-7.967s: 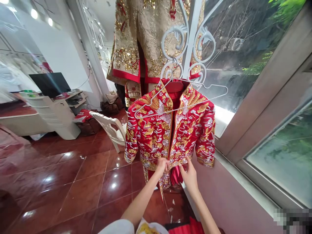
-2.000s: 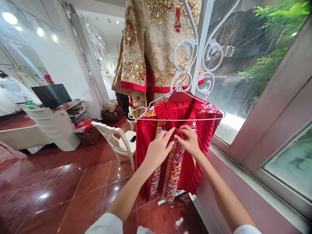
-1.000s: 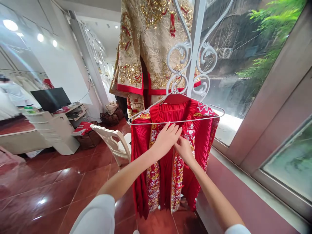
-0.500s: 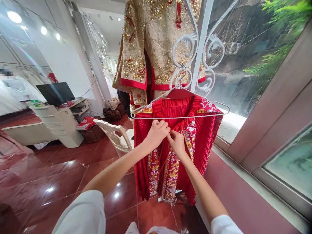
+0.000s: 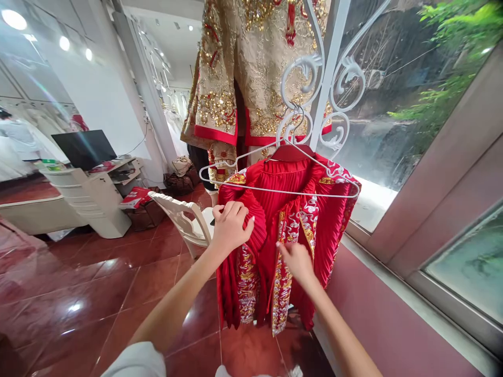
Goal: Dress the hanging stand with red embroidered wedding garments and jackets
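Observation:
A red pleated garment point(image 5: 259, 180) with gold and silver embroidery hangs in front of me on a dark red hanger point(image 5: 293, 152). A white wire hanger point(image 5: 251, 187) hangs before its upper part. My left hand point(image 5: 231, 228) is at the garment's left front, over the pleated cloth, thumb apart from the bent fingers; it looks open. Lower and to the right, my right hand point(image 5: 297, 262) is closed, thumb and finger pinched at the edge of an embroidered panel point(image 5: 282, 293). The pinched fingertips partly hide the edge.
A gold-beaded costume point(image 5: 267, 78) with red trim hangs behind a white scrolled metal stand point(image 5: 324, 78). The window point(image 5: 393, 120) and its ledge lie to the right. To the left are a cream chair point(image 5: 184, 220), a desk with a monitor point(image 5: 84, 149), and a person in white point(image 5: 18, 139).
My hands were together at the garment's upper front. They have parted: the left moved left, the right moved down and right. The front is more open, and the wire hanger has swung left.

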Demonstrator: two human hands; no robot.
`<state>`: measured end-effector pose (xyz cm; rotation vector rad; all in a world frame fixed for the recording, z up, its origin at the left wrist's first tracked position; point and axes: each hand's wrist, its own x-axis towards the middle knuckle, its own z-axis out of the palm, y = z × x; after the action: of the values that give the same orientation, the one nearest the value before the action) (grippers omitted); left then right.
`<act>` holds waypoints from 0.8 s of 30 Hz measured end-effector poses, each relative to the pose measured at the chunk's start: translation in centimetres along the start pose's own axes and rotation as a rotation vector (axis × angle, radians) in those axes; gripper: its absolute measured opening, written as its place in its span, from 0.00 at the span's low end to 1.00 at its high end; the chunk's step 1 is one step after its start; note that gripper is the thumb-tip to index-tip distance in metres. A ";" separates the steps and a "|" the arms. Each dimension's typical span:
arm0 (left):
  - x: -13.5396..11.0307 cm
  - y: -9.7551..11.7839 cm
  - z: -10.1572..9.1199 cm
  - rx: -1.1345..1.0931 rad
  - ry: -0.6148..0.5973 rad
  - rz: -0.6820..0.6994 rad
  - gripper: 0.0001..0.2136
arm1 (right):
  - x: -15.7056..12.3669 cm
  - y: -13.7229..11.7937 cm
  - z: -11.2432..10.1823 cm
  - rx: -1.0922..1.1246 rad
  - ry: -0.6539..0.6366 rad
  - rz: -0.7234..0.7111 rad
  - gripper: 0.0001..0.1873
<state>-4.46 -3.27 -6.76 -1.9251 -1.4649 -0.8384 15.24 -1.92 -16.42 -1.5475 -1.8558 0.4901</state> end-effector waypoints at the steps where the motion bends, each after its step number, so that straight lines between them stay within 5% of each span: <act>1: 0.1 0.5 0.4 -0.004 0.044 -0.080 0.08 | 1.2 -0.2 -1.7 0.021 0.150 0.008 0.21; 3: 0.6 1.9 1.5 -0.002 0.136 -0.254 0.17 | 4.2 -0.7 -4.3 0.121 0.559 -0.027 0.19; 5: 1.3 3.4 2.7 -0.011 0.200 -0.410 0.29 | 7.2 -1.0 -5.7 0.182 0.823 -0.093 0.29; 9: 2.3 4.8 4.7 -0.034 0.248 -0.536 0.37 | 9.9 -0.7 -7.4 0.347 0.948 -0.066 0.32; 13: 2.0 3.2 5.1 -0.032 0.234 -0.506 0.31 | 8.7 -0.4 -11.3 0.245 1.330 -0.029 0.28; 15: 1.7 2.3 4.8 -0.035 0.217 -0.483 0.30 | 8.9 -0.5 -13.6 0.013 1.229 -0.185 0.25; 18: 1.6 2.0 4.3 -0.030 0.203 -0.472 0.29 | 11.1 -1.0 -16.4 -0.175 0.766 -0.384 0.18; 20: 1.7 2.4 3.9 -0.029 0.202 -0.471 0.29 | 12.6 -1.6 -18.1 -0.181 0.599 -0.423 0.16; 24: 2.5 3.3 3.4 -0.075 0.241 -0.467 0.31 | 11.9 -3.6 -23.8 -0.225 0.727 -0.462 0.16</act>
<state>-0.29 0.09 -7.25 -1.4810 -1.7755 -1.2981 28.23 5.77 5.80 -1.1419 -1.6187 -0.4551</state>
